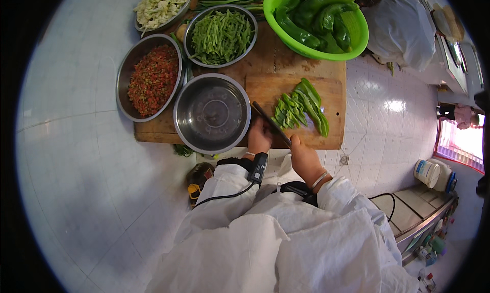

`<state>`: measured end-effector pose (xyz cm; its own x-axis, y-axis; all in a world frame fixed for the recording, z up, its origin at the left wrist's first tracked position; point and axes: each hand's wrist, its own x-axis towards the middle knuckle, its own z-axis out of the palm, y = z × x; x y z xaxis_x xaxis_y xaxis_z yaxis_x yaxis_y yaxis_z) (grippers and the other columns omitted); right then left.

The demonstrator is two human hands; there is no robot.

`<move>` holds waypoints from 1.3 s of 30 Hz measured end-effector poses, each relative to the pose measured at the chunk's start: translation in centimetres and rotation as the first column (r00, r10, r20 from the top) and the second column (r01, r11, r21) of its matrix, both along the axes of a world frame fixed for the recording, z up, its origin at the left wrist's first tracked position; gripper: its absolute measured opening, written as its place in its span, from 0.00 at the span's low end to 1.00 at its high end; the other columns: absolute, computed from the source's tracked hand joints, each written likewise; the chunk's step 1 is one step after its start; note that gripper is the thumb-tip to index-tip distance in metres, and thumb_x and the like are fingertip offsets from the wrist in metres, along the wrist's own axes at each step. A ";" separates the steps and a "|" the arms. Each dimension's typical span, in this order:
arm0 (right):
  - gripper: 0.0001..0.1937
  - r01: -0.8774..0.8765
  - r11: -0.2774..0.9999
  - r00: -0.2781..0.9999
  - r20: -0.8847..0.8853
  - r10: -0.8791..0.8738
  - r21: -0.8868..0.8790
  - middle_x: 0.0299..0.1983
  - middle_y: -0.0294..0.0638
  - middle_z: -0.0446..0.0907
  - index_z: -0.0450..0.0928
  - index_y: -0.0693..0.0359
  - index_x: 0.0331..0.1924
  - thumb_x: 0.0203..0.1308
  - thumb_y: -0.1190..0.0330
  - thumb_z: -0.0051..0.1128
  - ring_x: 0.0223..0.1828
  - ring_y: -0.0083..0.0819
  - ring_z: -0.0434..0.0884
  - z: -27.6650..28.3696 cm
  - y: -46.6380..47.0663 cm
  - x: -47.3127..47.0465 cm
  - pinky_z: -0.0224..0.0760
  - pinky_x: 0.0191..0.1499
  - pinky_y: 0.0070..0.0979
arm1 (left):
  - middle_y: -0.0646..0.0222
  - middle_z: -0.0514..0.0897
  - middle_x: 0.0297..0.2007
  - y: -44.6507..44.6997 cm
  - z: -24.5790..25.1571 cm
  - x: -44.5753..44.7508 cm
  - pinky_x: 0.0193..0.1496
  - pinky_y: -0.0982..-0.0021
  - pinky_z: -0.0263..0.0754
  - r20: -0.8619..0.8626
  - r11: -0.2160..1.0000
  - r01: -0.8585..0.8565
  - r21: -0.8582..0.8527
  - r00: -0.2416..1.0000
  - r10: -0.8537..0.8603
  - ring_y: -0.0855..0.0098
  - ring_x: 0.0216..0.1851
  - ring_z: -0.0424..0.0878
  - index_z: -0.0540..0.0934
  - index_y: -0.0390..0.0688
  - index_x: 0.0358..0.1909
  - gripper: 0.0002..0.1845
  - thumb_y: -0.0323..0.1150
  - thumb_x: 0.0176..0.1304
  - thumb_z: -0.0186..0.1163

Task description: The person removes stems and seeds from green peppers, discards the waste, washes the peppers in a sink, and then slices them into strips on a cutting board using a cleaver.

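Note:
My right hand point(305, 160) grips the handle of a kitchen knife point(270, 121), seen nearly edge-on along its spine. The blade runs up and left over the left part of a wooden cutting board point(332, 101). Just left of the blade is my left hand point(260, 139), close to the steel bowl. Its fingers are curled and partly hidden, and whether they hold anything is unclear. Sliced green pepper point(288, 111) lies on the board, with larger pepper pieces point(312, 105) right beside it. A steel bowl point(212, 113) with no food visible inside stands left of the board.
Around the wooden table point(157, 132) stand bowls of chopped red-and-green mix point(155, 82), sliced green beans point(222, 36) and cauliflower point(160, 3). A green basket point(361, 36) holds whole peppers point(302, 32). Scallions point(233, 1) lie behind. A person point(457, 113) stands far right.

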<state>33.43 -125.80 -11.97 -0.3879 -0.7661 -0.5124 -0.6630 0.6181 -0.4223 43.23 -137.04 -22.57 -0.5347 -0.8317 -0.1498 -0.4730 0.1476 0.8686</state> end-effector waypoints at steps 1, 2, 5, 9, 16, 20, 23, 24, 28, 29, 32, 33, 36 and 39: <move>0.13 0.003 1.000 1.000 -0.005 -0.003 0.002 0.34 0.54 0.77 0.62 0.62 0.41 0.49 0.78 0.46 0.33 0.53 0.79 -0.3 0.1 0.0 0.73 0.33 0.43 | 0.60 0.77 0.24 0.1 0.0 0.0 0.31 0.68 0.71 -0.018 1.000 0.001 0.016 1.000 0.000 0.66 0.26 0.77 0.71 0.35 0.30 0.06 0.17 0.48 0.53; 0.13 0.005 1.000 1.000 -0.008 -0.005 -0.003 0.32 0.54 0.77 0.62 0.62 0.41 0.49 0.78 0.46 0.32 0.53 0.79 -0.5 0.1 -0.2 0.73 0.32 0.44 | 0.61 0.77 0.23 0.0 0.0 0.0 0.30 0.68 0.71 -0.026 0.999 -0.005 0.034 1.000 0.006 0.66 0.26 0.77 0.71 0.35 0.30 0.06 0.17 0.48 0.53; 0.12 0.023 0.994 0.999 -0.026 -0.025 -0.106 0.27 0.54 0.78 0.62 0.62 0.40 0.50 0.77 0.46 0.29 0.53 0.78 -1.1 0.3 -0.4 0.72 0.31 0.45 | 0.57 0.76 0.25 0.1 0.0 -0.1 0.31 0.63 0.70 -0.031 0.992 -0.030 0.126 0.999 0.034 0.59 0.27 0.76 0.71 0.37 0.31 0.08 0.18 0.47 0.54; 0.11 0.110 0.973 0.994 0.042 -0.103 -0.204 0.27 0.56 0.77 0.62 0.62 0.41 0.52 0.76 0.45 0.28 0.55 0.78 -0.5 0.9 -0.9 0.70 0.31 0.47 | 0.60 0.75 0.26 0.0 -0.1 -0.5 0.30 0.66 0.72 -0.070 0.959 -0.080 0.272 0.992 0.103 0.63 0.26 0.76 0.71 0.38 0.32 0.09 0.17 0.47 0.55; 0.12 0.467 0.830 0.884 0.167 -0.436 -0.306 0.31 0.64 0.74 0.60 0.63 0.43 0.57 0.73 0.48 0.36 0.63 0.73 2.5 5.1 -2.9 0.65 0.35 0.50 | 0.68 0.72 0.25 0.1 -1.4 -3.4 0.27 0.73 0.73 -0.156 0.927 -0.080 0.366 0.977 0.146 0.74 0.25 0.73 0.71 0.39 0.34 0.11 0.17 0.48 0.56; 0.13 0.627 0.700 0.776 0.203 -0.597 -0.341 0.33 0.62 0.75 0.60 0.63 0.44 0.57 0.74 0.49 0.36 0.63 0.73 2.6 7.8 -3.8 0.66 0.34 0.47 | 0.66 0.73 0.26 0.1 -2.0 -5.9 0.30 0.71 0.72 -0.143 0.957 -0.039 0.286 0.986 0.083 0.72 0.25 0.74 0.71 0.39 0.35 0.12 0.18 0.47 0.57; 0.14 0.746 0.601 0.666 0.304 -0.682 -0.286 0.32 0.61 0.75 0.60 0.64 0.45 0.57 0.76 0.48 0.35 0.62 0.75 2.5 9.4 -4.4 0.66 0.33 0.45 | 0.64 0.74 0.26 0.2 -1.9 -7.3 0.32 0.70 0.72 -0.125 0.990 0.027 0.139 0.992 -0.009 0.69 0.26 0.74 0.71 0.39 0.35 0.13 0.18 0.46 0.58; 0.14 0.762 0.584 0.647 0.318 -0.693 -0.279 0.32 0.60 0.76 0.60 0.65 0.46 0.57 0.76 0.48 0.35 0.60 0.75 2.7 10.0 -4.5 0.67 0.34 0.43 | 0.64 0.75 0.27 0.2 -1.7 -7.6 0.32 0.70 0.72 -0.111 0.992 0.050 0.115 0.993 -0.037 0.68 0.26 0.75 0.71 0.39 0.35 0.13 0.19 0.45 0.58; 0.14 0.868 0.478 0.483 0.447 -0.753 -0.133 0.31 0.57 0.75 0.61 0.65 0.45 0.56 0.77 0.49 0.32 0.52 0.77 3.5 11.7 -5.2 0.68 0.32 0.38 | 0.62 0.75 0.31 0.1 -0.3 -8.1 0.33 0.70 0.72 -0.107 0.985 0.140 0.101 0.986 -0.129 0.65 0.30 0.76 0.71 0.40 0.35 0.13 0.20 0.45 0.58; 0.13 0.881 0.457 0.458 0.462 -0.759 -0.122 0.31 0.56 0.75 0.61 0.65 0.45 0.56 0.77 0.49 0.31 0.49 0.77 3.6 12.0 -5.4 0.69 0.31 0.37 | 0.62 0.75 0.32 0.0 0.3 -8.1 0.34 0.69 0.72 -0.078 0.989 0.143 0.045 0.987 -0.139 0.64 0.31 0.76 0.71 0.40 0.35 0.13 0.20 0.45 0.58; 0.13 0.841 0.470 0.541 0.411 -0.734 -0.269 0.30 0.55 0.75 0.62 0.65 0.44 0.56 0.77 0.50 0.29 0.46 0.77 3.2 12.9 -5.9 0.68 0.30 0.35 | 0.61 0.73 0.38 -0.5 2.6 -8.1 0.37 0.64 0.72 0.055 0.986 0.136 -0.094 0.990 -0.131 0.60 0.38 0.75 0.72 0.43 0.37 0.13 0.21 0.46 0.55; 0.12 0.836 0.476 0.547 0.353 -0.759 -0.271 0.30 0.55 0.75 0.62 0.65 0.44 0.56 0.77 0.50 0.29 0.46 0.77 2.8 13.1 -6.3 0.68 0.30 0.36 | 0.61 0.73 0.39 -0.6 3.3 -8.7 0.37 0.64 0.72 0.024 0.971 0.170 -0.170 0.985 -0.168 0.60 0.39 0.75 0.72 0.43 0.37 0.14 0.21 0.46 0.55; 0.12 0.828 0.461 0.561 0.431 -0.707 -0.321 0.34 0.58 0.75 0.63 0.66 0.43 0.56 0.77 0.49 0.37 0.57 0.74 1.9 14.5 -7.1 0.68 0.38 0.39 | 0.61 0.71 0.47 0.1 5.4 -10.3 0.46 0.63 0.70 0.029 0.789 0.307 -0.532 0.938 -0.345 0.57 0.49 0.71 0.74 0.46 0.41 0.18 0.24 0.45 0.56; 0.12 0.800 0.476 0.598 0.416 -0.685 -0.366 0.36 0.60 0.75 0.63 0.67 0.43 0.56 0.77 0.49 0.40 0.59 0.73 1.3 16.0 -7.9 0.67 0.40 0.39 | 0.63 0.71 0.51 1.2 6.5 -13.2 0.56 0.57 0.63 0.304 0.441 0.665 -0.603 0.702 -0.644 0.58 0.59 0.64 0.77 0.50 0.44 0.18 0.29 0.46 0.57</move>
